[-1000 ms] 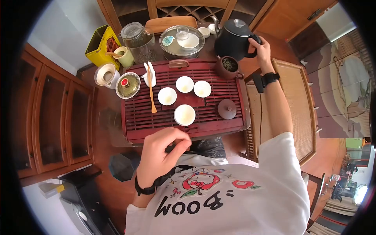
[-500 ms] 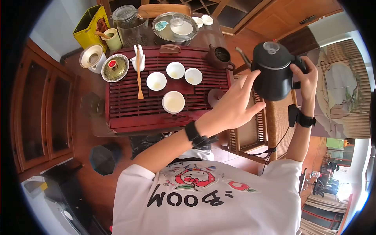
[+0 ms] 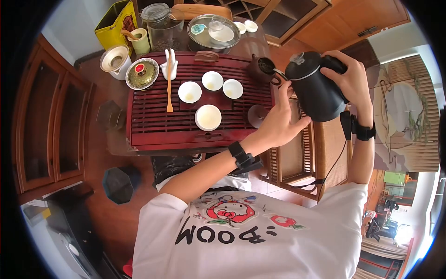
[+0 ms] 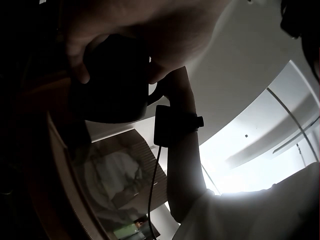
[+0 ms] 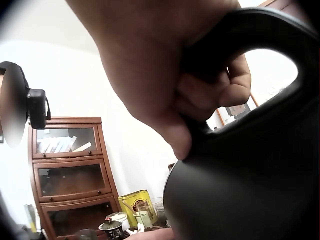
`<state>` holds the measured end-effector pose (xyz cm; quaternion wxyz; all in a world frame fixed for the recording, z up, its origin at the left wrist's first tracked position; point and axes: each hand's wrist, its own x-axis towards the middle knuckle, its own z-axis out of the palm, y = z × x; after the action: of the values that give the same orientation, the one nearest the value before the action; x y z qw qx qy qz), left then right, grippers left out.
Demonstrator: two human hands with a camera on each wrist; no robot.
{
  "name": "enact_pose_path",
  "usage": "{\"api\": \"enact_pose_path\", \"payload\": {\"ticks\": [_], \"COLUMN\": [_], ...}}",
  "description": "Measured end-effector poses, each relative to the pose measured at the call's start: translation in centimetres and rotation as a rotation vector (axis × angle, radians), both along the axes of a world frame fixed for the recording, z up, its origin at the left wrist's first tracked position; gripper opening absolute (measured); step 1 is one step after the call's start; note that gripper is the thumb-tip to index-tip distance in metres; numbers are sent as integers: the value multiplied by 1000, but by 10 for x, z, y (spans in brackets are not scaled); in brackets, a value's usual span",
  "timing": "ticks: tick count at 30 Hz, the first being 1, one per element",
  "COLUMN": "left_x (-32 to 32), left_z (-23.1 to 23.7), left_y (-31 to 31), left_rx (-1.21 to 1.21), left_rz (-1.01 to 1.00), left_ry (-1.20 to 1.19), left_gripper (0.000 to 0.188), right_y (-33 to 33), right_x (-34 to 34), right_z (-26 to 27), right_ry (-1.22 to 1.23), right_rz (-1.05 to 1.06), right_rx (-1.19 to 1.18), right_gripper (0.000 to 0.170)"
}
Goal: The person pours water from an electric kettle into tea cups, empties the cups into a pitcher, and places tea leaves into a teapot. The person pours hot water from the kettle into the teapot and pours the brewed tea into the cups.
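My right hand [image 3: 352, 78] grips the handle of a black gooseneck kettle [image 3: 318, 90], fingers curled round it in the right wrist view. The kettle is tilted left, its spout tip close to the rim of a dark brown teapot [image 3: 254, 69]. That teapot is lidless with dark contents, on the tea tray's [image 3: 158, 141] right back corner. My left hand [image 3: 280, 116] reaches up beside the kettle's left side, fingers extended near the spout. Behind its wrist, the teapot's lid [image 3: 256, 115] lies partly hidden. White cups [image 3: 208, 118] holding pale liquid stand on the slatted tray.
A wooden tea scoop [image 3: 169, 95] rests on a white hand-shaped holder [image 3: 168, 69]. A lidded gaiwan [image 3: 142, 74] and a strainer [image 3: 114, 58] stand left. Along the back are a glass jar [image 3: 162, 29], a glass-lidded pot [image 3: 211, 37] and a yellow tin [image 3: 116, 25]. A woven chair [image 3: 292, 160] stands right.
The right hand has brought the kettle from behind the teapot toward my body, then tilted it so its spout dips to the teapot. My left hand has come from the tray's front to the kettle.
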<state>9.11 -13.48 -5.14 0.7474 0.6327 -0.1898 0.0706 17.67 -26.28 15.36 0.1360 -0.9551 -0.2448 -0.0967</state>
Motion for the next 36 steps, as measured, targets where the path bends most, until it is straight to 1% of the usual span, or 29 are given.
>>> {"api": "enact_pose_path", "payload": {"ticks": [2,5,9,14,18,20,23,26,29,31,36], "left_x": [1,3,5,6,7,4,0,0,-1,-4,-8], "left_z": [2,3,3,13,6,7,11,12,11,7,8], "left_y": [3,7,11,19,13,13,15,18,18,14,16], "left_rx": [-14,-59,-82,-108,-88,-80,-74,-91,-98,-83,-100], "left_rz": [7,-27,-37,-49,-36,-41,-43,-69,-93,-54,-82], "left_ry": [-5,32,66,104,63,61,78,108,132,49,85], "left_gripper": [105,106,106,107,110,110,110,109,108,105,101], "right_y": [7,11,19,24,28,29,32,31,36,37,38], "right_x": [5,12,15,16,13,13,14,13,11,11,12], "right_z": [4,5,8,9,13,15,18,15,18,20,19], "right_ry": [-11,-6,-2,-59,-48,-19,15,-57,2,-5,-21], "right_rz": [38,53,63,81,62,87,68,77,89,101,87], "right_rx": [-71,-102,-126,-123,-143,-184,-190,-151,-180,-181,-171], "right_gripper": [35,36,37,37,37,34,37,38,38,38,37]}}
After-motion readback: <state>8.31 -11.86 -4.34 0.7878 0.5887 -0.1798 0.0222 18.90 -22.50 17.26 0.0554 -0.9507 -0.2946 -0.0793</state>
